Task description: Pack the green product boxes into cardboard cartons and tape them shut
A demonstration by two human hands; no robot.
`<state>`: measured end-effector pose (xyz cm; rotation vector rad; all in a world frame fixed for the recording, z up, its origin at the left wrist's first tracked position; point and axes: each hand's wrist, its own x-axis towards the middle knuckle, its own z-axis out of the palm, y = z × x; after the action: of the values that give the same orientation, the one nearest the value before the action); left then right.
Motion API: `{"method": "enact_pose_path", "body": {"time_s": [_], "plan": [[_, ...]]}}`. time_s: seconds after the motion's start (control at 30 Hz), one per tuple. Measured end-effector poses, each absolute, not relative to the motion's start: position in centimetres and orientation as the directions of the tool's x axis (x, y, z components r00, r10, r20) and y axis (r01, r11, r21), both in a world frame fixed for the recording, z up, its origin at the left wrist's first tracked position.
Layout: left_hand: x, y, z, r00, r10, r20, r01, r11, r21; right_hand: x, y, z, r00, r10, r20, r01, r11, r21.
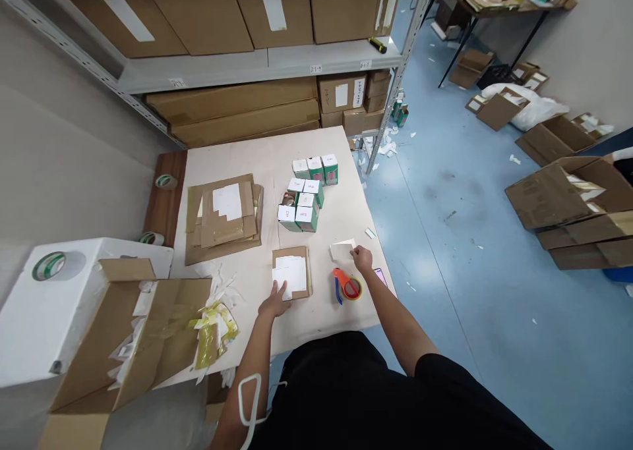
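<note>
My left hand (pixel 275 301) rests with its fingers flat on the near left corner of a small flat cardboard box (pixel 291 272) that has white paper labels on top. My right hand (pixel 362 258) pinches the edge of a white paper slip (pixel 342 250) lying on the table. An orange and blue tape dispenser (pixel 347 285) lies just in front of the right hand. Beyond them stands a cluster of several small green and white boxes (pixel 307 190).
A pile of flattened cardboard (pixel 223 217) lies left of the green boxes. An open carton (pixel 138 331) and a white box (pixel 44 305) with a tape roll (pixel 48 265) sit at the near left. Shelves of cartons (pixel 237 15) stand behind the table. Cartons litter the blue floor (pixel 568 199).
</note>
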<state>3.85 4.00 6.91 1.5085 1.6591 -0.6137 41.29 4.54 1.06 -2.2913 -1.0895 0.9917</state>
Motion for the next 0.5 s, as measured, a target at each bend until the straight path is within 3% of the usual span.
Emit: {"method": "enact_pose_path", "body": {"time_s": [0.07,0.1,0.2,0.3,0.37,0.5], "plan": [[5.4,5.4,7.9,-0.059,0.656,-0.753,0.971,0.214,0.11,41.2,4.1,2.1,0.421,0.812,-0.405,0.491,-0.579,-0.651],[6.6,6.0,8.4,-0.059,0.711,-0.7,0.965,0.221,0.143,41.1,3.9,2.6,0.413,0.818,-0.4,0.483,-0.569,-0.665],[12.0,7.6,9.5,0.135,0.85,-0.509,0.864,0.151,0.481,40.6,3.3,3.9,0.397,0.819,-0.415,0.428,-0.565,-0.705],[18.3,8.3,9.6,0.325,0.824,-0.464,0.569,0.221,0.792,39.0,2.7,4.9,0.358,0.849,-0.389,0.357,-0.509,-0.783],[21.6,8.3,9.2,0.362,0.795,-0.487,0.444,0.312,0.84,37.7,2.2,5.5,0.289,0.895,-0.34,0.271,-0.417,-0.868],[23.3,8.5,8.4,0.221,0.878,-0.425,0.5,0.272,0.822,36.1,1.3,6.2,0.135,0.96,-0.244,0.043,-0.252,-0.967]]}}
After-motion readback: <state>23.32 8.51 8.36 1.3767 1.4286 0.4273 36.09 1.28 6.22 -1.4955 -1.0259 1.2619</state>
